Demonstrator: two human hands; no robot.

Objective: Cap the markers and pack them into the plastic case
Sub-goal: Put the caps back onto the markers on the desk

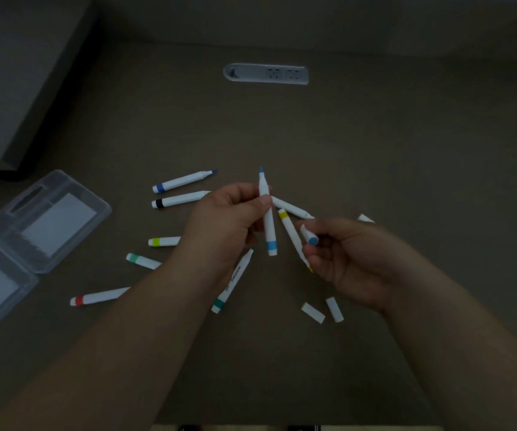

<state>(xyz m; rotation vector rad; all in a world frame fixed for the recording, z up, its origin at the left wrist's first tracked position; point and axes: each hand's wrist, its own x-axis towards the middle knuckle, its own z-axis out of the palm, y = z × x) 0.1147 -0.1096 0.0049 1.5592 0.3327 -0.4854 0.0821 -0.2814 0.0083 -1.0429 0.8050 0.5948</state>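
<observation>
Holding the light-blue marker [267, 213] near upright, tip away from the body, the left hand [229, 225] pinches its barrel between thumb and fingers; the right hand [350, 259] grips a blue-ended cap [310, 237] in its fingertips, close beside the marker but not yet on it; cap sits level with the marker's lower half, well short of the tip, so it must travel up and turn to line up; risk: a skewed approach would smear ink on fingers or jam the cap crooked; dim light makes the opening's direction hard to read; cannot tell which end faces the tip. Yellow marker [293, 237] lies on the desk [375, 135] right under the right hand, felt tip exposed; a low wrist could brush it or roll it. Loose white caps [313, 312] lie near the right forearm; a sweep of that arm could scatter them. Dark-blue marker [182, 181], black marker [179, 199] and others lie uncapped to the left; plastic case [42, 219] sits open at far left, no markers in it; packing not begun; judging colour match in this gloom may cause a wrong cap.
</observation>
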